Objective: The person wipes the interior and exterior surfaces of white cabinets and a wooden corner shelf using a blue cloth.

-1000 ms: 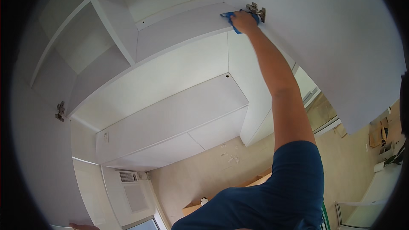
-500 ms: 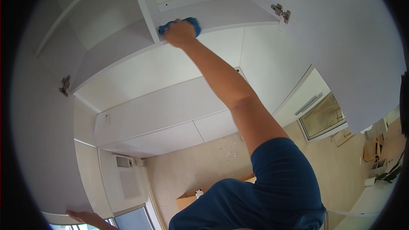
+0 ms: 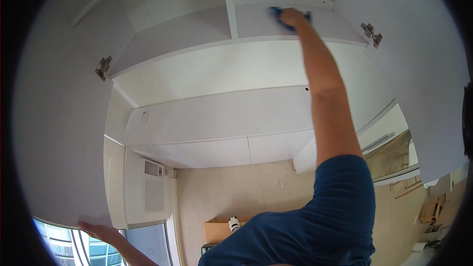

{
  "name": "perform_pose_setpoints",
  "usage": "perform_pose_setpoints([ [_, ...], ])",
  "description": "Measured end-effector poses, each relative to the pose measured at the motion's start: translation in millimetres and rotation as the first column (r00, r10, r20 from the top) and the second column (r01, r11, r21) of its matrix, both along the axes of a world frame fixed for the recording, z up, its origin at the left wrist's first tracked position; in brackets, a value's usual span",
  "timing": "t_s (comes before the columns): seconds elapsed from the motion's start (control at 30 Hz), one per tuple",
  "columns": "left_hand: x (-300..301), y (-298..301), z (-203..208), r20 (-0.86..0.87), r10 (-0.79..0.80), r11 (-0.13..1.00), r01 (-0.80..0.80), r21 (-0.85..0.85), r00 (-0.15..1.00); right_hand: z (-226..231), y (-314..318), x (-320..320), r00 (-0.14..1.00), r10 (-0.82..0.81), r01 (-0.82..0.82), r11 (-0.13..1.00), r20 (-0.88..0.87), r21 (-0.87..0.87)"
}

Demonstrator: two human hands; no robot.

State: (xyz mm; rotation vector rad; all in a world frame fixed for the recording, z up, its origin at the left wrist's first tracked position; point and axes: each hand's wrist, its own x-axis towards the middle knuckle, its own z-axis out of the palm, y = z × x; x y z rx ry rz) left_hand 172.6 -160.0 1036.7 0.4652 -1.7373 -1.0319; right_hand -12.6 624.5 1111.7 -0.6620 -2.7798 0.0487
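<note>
At the upper right of the frame, the right hand [image 3: 294, 18] grasps a cloth [image 3: 276, 13] on the shelf [image 3: 327, 27]. Lower left, the left hand [image 3: 100, 231] meets the door's [image 3: 64, 152] bottom edge; its grip I cannot tell.

My cloth [image 3: 276, 13]: matt, crumpled fabric, bit blurred. Shelf [image 3: 256, 23]: smooth, low-sheen. Hinges [image 3: 372, 35] by its front corners: shiny metal. Doors [image 3: 56, 133]: smooth, matt. My sleeve [image 3: 345, 187]: matt fabric. Floor [image 3: 217, 189]: smooth, dull.

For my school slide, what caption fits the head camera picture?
The right hand holds a blue cloth at a cupboard shelf; the left hand is at an open door.
</note>
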Motion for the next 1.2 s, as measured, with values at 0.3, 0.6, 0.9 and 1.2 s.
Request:
perform_pose_setpoints([
  [0.3, 25, 112, 16, -0.116, -0.227, 0.948, 0.192, -0.254, 0.967, -28, -172, 42, 0.789, 0.525, -0.460, 0.849, -0.320, 0.259],
  [0.6, -12, 247, 15, -0.144, -0.740, 0.577, 0.512, -0.636, 0.657, -6, -48, 304, 0.792, -0.038, 0.040, 0.999, -0.609, -0.011],
  [0.9, -90, 352, 23, -0.114, -0.635, 0.547, 0.341, -0.765, 0.764, 45, -183, 629, 0.146, -0.070, 0.485, 0.875, -0.987, 0.010],
  [1.2, -123, 435, 25, 0.101, -0.563, 0.489, 0.429, -0.760, 0.820, -8, -129, 676, 0.316, -0.293, 0.253, 0.943, -0.902, -0.218],
])
